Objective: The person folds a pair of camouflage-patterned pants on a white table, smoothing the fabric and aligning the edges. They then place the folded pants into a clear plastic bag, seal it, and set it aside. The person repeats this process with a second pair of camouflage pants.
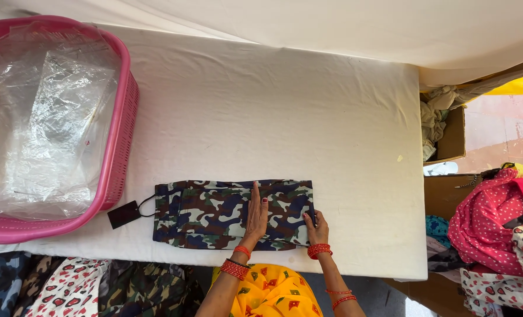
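A folded camouflage garment (214,212) in blue, green, brown and white lies near the front edge of the white padded table (285,117). A black tag (123,214) on a cord hangs off its left end. My left hand (255,216) lies flat on the middle of the garment, fingers together and pointing away from me. My right hand (317,228) grips the garment's right edge, fingers curled over the fold. Both wrists wear red bangles.
A pink plastic basket (116,147) filled with clear plastic bags stands at the table's left end. Cardboard boxes (452,138) and a heap of red and pink printed clothes (499,226) sit to the right. More printed and camouflage garments (79,287) lie below the front edge.
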